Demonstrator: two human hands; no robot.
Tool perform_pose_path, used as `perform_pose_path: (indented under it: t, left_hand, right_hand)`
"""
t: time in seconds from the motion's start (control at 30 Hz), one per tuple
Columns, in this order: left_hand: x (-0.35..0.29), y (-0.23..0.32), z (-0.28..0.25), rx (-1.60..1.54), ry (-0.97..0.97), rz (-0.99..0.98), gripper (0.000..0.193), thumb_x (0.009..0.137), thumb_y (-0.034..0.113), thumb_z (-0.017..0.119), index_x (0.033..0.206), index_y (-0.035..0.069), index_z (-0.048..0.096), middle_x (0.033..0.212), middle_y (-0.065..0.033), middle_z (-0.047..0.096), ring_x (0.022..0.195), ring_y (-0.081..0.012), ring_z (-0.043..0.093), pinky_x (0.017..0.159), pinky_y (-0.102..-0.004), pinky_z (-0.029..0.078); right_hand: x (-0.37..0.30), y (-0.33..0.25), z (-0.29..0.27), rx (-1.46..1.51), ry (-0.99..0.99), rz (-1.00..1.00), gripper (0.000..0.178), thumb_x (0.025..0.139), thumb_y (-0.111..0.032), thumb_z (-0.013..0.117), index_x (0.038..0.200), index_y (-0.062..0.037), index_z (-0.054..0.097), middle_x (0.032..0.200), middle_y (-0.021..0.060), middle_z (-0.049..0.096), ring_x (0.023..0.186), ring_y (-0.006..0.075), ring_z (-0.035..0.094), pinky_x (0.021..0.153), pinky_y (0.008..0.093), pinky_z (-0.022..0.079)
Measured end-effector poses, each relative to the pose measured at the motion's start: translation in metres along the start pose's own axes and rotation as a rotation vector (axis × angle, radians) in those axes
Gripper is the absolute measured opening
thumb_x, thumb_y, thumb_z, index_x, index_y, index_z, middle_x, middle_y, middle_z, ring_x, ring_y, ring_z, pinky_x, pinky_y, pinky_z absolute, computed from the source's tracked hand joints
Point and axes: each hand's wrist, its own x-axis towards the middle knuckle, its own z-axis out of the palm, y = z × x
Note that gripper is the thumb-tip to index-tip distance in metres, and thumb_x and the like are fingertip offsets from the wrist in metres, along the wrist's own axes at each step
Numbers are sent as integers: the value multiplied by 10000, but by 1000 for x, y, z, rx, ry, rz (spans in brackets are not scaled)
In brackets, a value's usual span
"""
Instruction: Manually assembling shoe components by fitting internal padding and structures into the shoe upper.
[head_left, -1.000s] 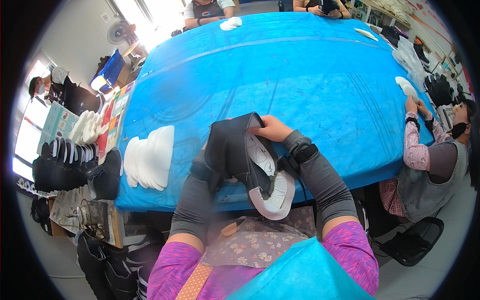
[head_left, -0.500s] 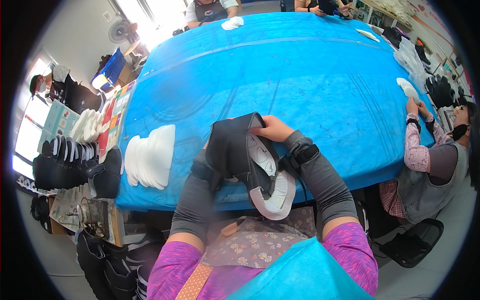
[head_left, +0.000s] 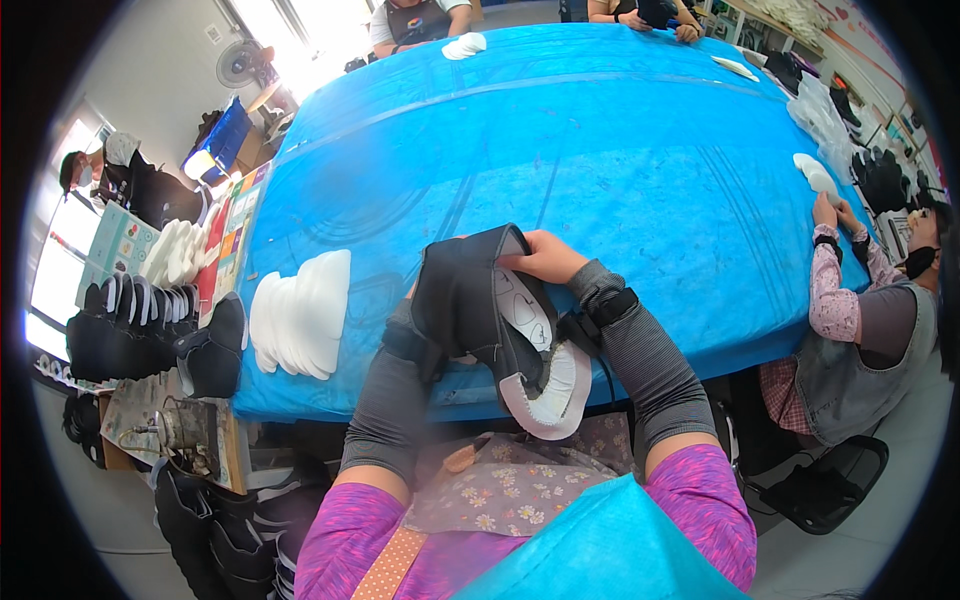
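A black shoe upper (head_left: 455,290) is raised over the near edge of the blue-covered table, tilted with its opening toward me. Along its lower end runs a white stitched lining edge (head_left: 562,400), curved like a U. Inside the opening shows a white insole-shaped piece (head_left: 524,312) with dark line drawings. My right hand (head_left: 548,257) grips the upper's top right rim, thumb at the opening and fingers closed on the edge. Behind the upper's left side is my left hand (head_left: 411,290), closed against it and mostly hidden. Left of it lies a fanned stack of white insole-shaped pads (head_left: 302,314).
Blue sheeting (head_left: 640,200) covers the big table. More black uppers (head_left: 212,350) stand at the left beside white pads (head_left: 176,250). On the right, a seated co-worker (head_left: 860,320) handles white pads (head_left: 815,175). Two others sit across the table. A black chair (head_left: 830,485) stands lower right.
My hands and the shoe upper stay in nearly the same place. Across the table, a co-worker's hand beside a black piece has dropped slightly toward the table.
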Motion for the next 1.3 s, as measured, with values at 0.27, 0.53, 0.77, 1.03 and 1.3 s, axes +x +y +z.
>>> perform_pose_path:
  t: [0.27,0.53,0.77,1.03,1.3]
  left_hand:
    - [2,6,-2,-31,44,23,344,760,177,625,1053,-3,624,910,-150,644,815,-313,640,708,-361,513]
    - [-5,-6,7,-86,74,-22,352,757,174,623,1058,-8,615,901,-153,637,799,-318,640,683,-361,510]
    - [5,9,-4,93,34,93,332,757,172,627,1040,-2,616,894,-152,634,792,-317,637,675,-361,506]
    - [3,6,-1,35,56,61,313,761,169,627,1027,5,618,886,-145,632,791,-311,634,673,-359,505]
    - [2,3,0,65,25,52,322,773,168,621,1045,-4,616,907,-147,637,815,-310,639,697,-351,512]
  right_hand:
    - [1,6,0,6,6,-20,355,875,-365,669,1078,-74,691,955,70,703,879,152,628,800,316,486]
    - [3,7,1,-11,4,-17,390,877,-395,663,1068,-56,690,941,80,703,862,156,630,783,318,489]
    - [1,5,0,9,2,-14,379,875,-373,666,1072,-51,687,939,74,704,867,148,628,787,313,489]
    - [1,3,0,2,6,16,361,882,-353,658,1071,-47,685,946,72,702,873,143,624,789,310,489]
    - [2,6,0,12,8,4,355,879,-352,660,1072,-55,688,944,74,704,871,139,623,793,308,488]
